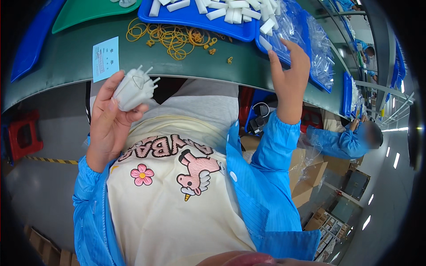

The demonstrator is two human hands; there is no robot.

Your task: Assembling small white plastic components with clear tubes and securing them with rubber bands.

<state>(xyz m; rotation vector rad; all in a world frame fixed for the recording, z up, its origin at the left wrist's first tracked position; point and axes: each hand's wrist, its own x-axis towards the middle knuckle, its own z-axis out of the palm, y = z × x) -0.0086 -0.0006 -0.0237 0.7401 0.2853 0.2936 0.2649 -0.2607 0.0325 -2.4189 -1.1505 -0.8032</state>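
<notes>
My left hand (pixel 113 116) is closed around a bundle of white foam-like pieces (pixel 133 91). Several thin, pale tubes stick out of the bundle's far end. My right hand (pixel 293 75) is raised at the table's edge, thumb and forefinger apart with nothing visible between them. Its fingertips are over the near corner of a blue tray (pixel 313 78) of clear plastic pieces (pixel 290 27). Close by the thumb lies a white block (pixel 265 43); whether they touch I cannot tell. More white blocks (pixel 237 15) are heaped in another blue tray (pixel 195 21).
Yellow rubber bands (pixel 177 42) lie tangled on the green table (pixel 71 66), beside a light-blue paper slip (pixel 105 60). A green tray (pixel 88 15) stands at the far left. Red stools (pixel 25 135) and cardboard boxes (pixel 306 177) are below. Another person (pixel 344 141) sits at the right.
</notes>
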